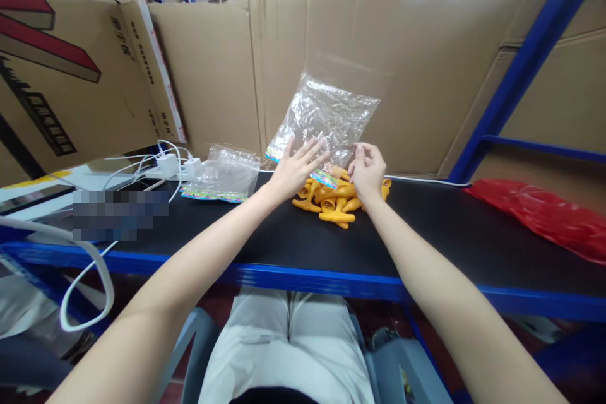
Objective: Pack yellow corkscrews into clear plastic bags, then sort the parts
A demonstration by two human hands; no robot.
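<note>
A clear plastic bag [326,110] with a colourful printed strip along its lower edge stands raised above the black tabletop. My left hand [297,169] lies open against its lower left part, fingers spread. On the other side, my right hand [369,170] has its fingers curled together at the bag's right edge, pinching it. Beneath and between my hands sits a pile of orange-yellow T-shaped plastic pieces [337,217], partly covered by the bag and my right hand. A second clear bag [227,173] with a similar printed strip lies flat to the left of my left hand.
Cardboard sheets [402,76] wall off the back. White chargers [166,164] and cables crowd the left end, near a blurred-out patch. A red plastic bag [534,214] lies on the right. The black tabletop [284,240] has a blue metal front edge [312,279].
</note>
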